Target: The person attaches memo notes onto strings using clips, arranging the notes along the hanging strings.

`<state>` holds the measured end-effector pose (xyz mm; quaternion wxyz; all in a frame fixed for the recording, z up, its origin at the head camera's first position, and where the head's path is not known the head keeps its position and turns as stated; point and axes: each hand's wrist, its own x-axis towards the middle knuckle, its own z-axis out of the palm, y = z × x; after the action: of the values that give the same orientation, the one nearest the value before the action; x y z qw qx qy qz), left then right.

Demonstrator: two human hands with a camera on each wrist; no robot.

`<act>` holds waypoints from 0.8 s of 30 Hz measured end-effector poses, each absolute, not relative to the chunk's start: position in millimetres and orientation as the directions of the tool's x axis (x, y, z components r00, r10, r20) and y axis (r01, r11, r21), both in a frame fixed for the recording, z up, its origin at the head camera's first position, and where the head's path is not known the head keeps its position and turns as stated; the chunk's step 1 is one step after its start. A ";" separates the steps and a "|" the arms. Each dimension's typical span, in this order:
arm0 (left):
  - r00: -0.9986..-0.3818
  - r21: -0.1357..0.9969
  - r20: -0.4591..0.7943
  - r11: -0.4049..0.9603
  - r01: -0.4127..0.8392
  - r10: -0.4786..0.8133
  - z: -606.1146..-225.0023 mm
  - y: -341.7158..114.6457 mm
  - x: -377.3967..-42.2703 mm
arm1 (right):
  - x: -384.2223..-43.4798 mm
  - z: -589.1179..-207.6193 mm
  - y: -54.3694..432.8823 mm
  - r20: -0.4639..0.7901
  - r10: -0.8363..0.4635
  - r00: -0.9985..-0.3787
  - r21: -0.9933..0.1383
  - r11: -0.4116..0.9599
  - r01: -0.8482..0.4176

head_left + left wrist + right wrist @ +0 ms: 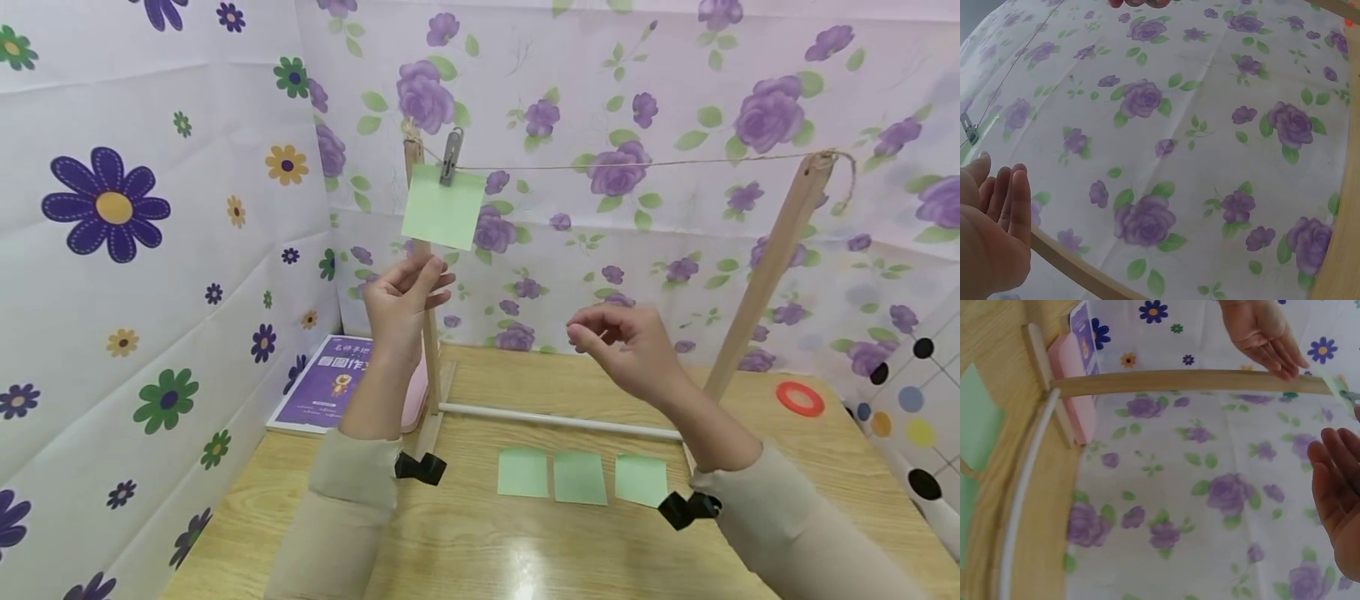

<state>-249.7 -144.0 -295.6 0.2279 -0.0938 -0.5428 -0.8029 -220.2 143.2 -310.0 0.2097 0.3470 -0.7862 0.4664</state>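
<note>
A green sticky note (pixel 442 208) hangs at the left end of a thin string (pixel 600 166), held there by a grey clothespin (pixel 451 157). Just below the note's lower edge is my left hand (pixel 401 304), its fingers loosely bent and holding nothing. My right hand (pixel 626 346) hovers in the air inside the wooden frame, fingers relaxed, with nothing in it. In the right wrist view the left hand (pixel 1263 334) shows near the hanging note (pixel 1335 384), which is partly out of view. Three more green sticky notes (pixel 522 472) lie in a row on the table.
The string runs between a left wooden post (pixel 431 358) and a right wooden post (pixel 772 267), joined low down by a white rod (pixel 562 419). A purple book (pixel 322 387) and a pink case (pixel 415 392) lie behind the left arm. A red ring (pixel 799 399) lies at right.
</note>
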 end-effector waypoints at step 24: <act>-0.893 0.842 0.449 0.343 0.416 -0.019 -390.3 -141.3 -202.4 | -187.5 -427.0 226.3 0.558 -0.159 -0.814 -0.651 0.524 -0.549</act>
<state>-202.4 -141.3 -390.3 0.1942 -0.1247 -0.7962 -0.5593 -187.5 226.3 -427.0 0.2212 0.2098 -0.8443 0.4406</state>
